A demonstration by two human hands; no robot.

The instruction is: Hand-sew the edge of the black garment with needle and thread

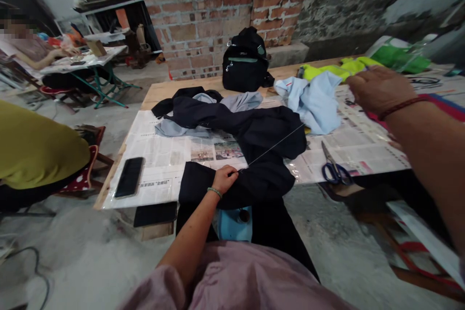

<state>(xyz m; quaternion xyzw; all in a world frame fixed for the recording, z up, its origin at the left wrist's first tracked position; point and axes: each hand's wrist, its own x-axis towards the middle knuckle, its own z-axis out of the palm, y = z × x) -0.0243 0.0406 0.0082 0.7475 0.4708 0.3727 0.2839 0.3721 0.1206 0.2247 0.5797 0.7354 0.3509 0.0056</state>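
A dark navy garment [267,138] lies bunched over the table's front edge and my lap. My left hand [224,179], with a green bead bracelet, is closed and pinches its fabric. From beside those fingers a pale thread [276,145] runs taut, up and to the right, in line with my right hand [381,88]. That hand is raised over the table's right side, fingers closed, a dark red band at the wrist. The thread fades over the light cloth, and no needle can be made out. Scissors [334,167] with blue handles lie below my right hand.
Newspaper under clear plastic covers the wooden table [145,131]. On it are a phone [130,177], a black backpack [245,60], light blue cloth [314,99] and yellow-green cloth [323,71]. A person in an olive top [39,145] sits at left; another works behind.
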